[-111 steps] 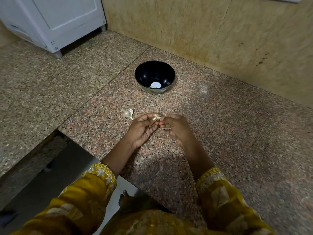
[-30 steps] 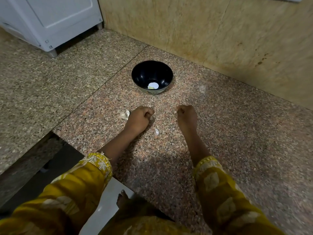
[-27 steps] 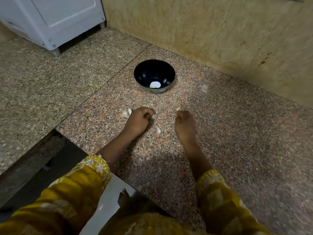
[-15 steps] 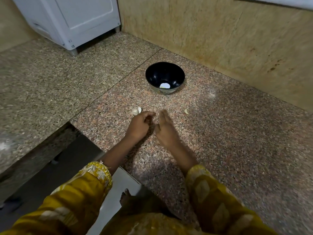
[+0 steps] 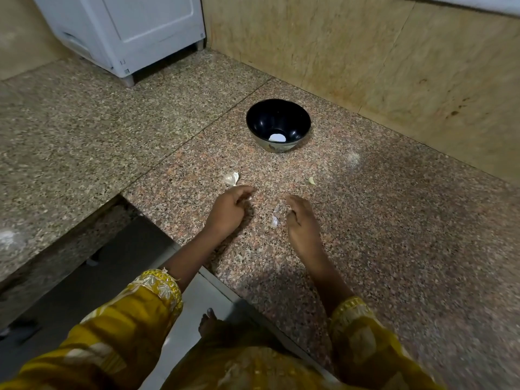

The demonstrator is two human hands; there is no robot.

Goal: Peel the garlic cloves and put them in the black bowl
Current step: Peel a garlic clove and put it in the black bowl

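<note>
The black bowl (image 5: 254,123) stands on the granite counter, with a pale patch at its bottom that could be a reflection. An unpeeled garlic clove (image 5: 231,178) lies just beyond my left hand (image 5: 228,211). That hand's fingers are curled, and a small pale bit of garlic shows at their tips, mostly hidden. My right hand (image 5: 302,223) rests beside it, fingers relaxed and holding nothing. Thin peel scraps (image 5: 274,220) lie between the two hands. A small pale garlic piece (image 5: 311,180) lies further right.
A tan stone wall (image 5: 380,60) rises right behind the bowl. A white appliance (image 5: 126,32) stands at the back left. The counter's front edge (image 5: 213,277) drops to a lower floor under my left forearm, and a bare foot (image 5: 208,322) shows below.
My right hand was a fist out to the right, left the small pale piece there, and came back beside my left hand with its fingers uncurled. The left hand stayed curled.
</note>
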